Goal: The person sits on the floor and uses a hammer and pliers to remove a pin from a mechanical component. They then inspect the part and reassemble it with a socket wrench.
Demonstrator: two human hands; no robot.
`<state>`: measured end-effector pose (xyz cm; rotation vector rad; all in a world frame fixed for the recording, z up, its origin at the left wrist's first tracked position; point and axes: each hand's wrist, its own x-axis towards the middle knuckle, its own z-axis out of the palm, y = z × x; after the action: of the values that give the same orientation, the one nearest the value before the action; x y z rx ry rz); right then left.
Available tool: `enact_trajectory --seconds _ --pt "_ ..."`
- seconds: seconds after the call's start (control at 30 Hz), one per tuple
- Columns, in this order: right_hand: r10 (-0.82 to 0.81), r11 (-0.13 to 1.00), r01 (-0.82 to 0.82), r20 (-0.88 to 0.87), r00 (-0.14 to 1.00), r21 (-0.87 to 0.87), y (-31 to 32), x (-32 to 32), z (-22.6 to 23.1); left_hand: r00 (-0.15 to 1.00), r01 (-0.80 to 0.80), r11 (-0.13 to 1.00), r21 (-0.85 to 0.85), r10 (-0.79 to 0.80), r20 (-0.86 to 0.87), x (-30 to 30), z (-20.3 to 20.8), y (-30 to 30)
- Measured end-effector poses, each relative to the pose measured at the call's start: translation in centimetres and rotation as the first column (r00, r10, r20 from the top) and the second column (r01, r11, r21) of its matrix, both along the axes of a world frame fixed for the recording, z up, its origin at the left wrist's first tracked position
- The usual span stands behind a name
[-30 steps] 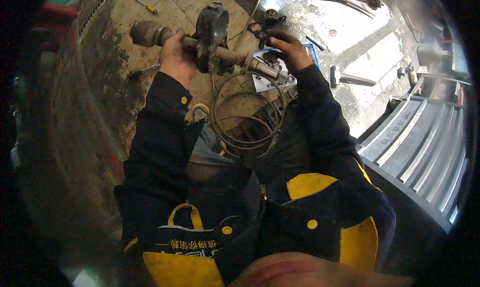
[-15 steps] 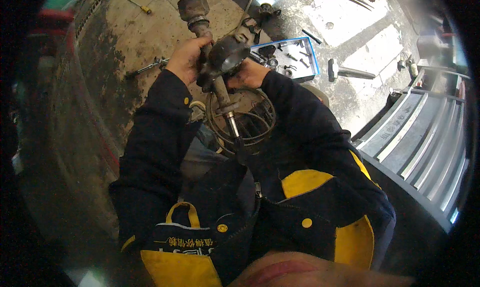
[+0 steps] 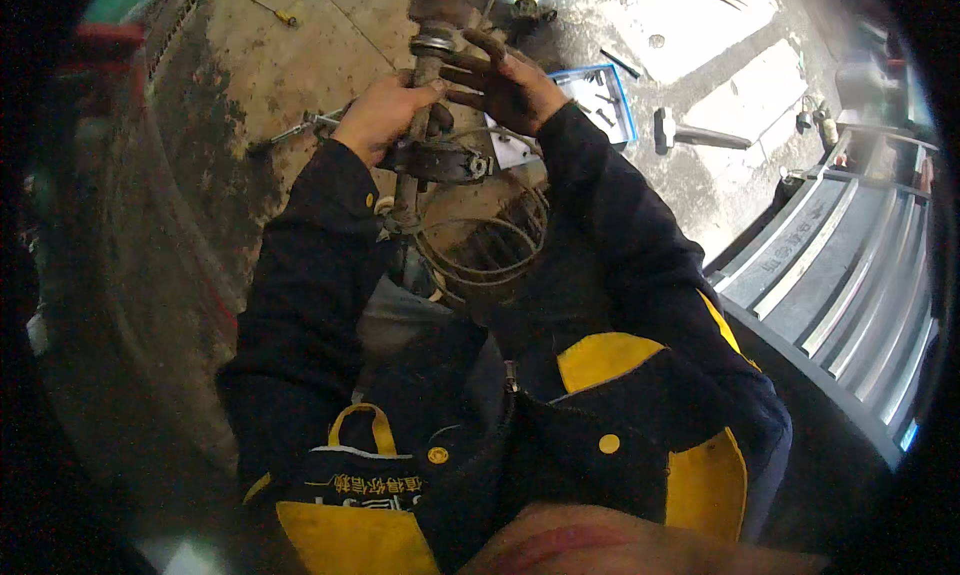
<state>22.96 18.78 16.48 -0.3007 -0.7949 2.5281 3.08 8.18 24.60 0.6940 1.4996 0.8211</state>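
My left hand (image 3: 388,115) is wrapped round the bar of a greasy metal drive shaft (image 3: 427,72), just below its thick joint housing (image 3: 445,0). The shaft runs from the top of the view down toward my lap. Below my left hand a dark bearing bracket (image 3: 440,162) with a bolt lug sits on the shaft. My right hand (image 3: 510,87) is on the shaft's right side with its fingers spread toward it; whether the fingertips touch the metal I cannot tell. Loops of thin cable or hose (image 3: 480,265) lie under the shaft's lower end.
A blue-rimmed white tray (image 3: 628,115) with bolts stands behind my right wrist. Further right lie a hammer (image 3: 705,137) and a black rod (image 3: 620,63). A ratchet-like tool (image 3: 300,130) and a yellow-handled screwdriver (image 3: 284,18) are on the left. A grey slatted metal unit (image 3: 820,275) stands at right.
The drive shaft has turned and shifted so its bracket now sits lower and flatter. My right hand has left the bracket, moved up and spread its fingers. My left hand keeps its grip.
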Motion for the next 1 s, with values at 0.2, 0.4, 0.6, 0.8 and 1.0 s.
enact_trajectory --seconds 0.2,0.4,0.6,0.8,1.0 --pt "-0.117 0.985 0.139 0.189 0.975 -0.106 -2.3 -2.1 -1.8 0.900 0.280 0.959 -0.038 -0.276 -0.336 1.8 -2.8 -0.5" --pt "-0.231 0.912 0.284 0.200 0.952 -0.298 -2.1 -2.5 0.6 0.929 0.197 0.980 -0.006 -0.188 -0.319 3.1 -3.6 -0.7" --pt "-0.319 0.938 0.345 0.316 0.893 -0.027 -1.0 -2.3 -2.9 0.887 0.098 0.983 0.157 -0.015 -0.461 1.0 -2.3 -1.8" --pt "-0.441 0.897 0.389 0.361 0.822 0.210 1.8 -1.5 -7.7 0.734 0.384 0.897 -0.219 -0.440 -0.517 0.1 -4.4 -5.7" --pt "-0.472 0.764 -0.064 0.623 0.623 0.643 1.8 0.7 -3.1 0.626 0.348 0.908 -0.232 -0.409 -0.664 -0.3 -5.5 -6.9"
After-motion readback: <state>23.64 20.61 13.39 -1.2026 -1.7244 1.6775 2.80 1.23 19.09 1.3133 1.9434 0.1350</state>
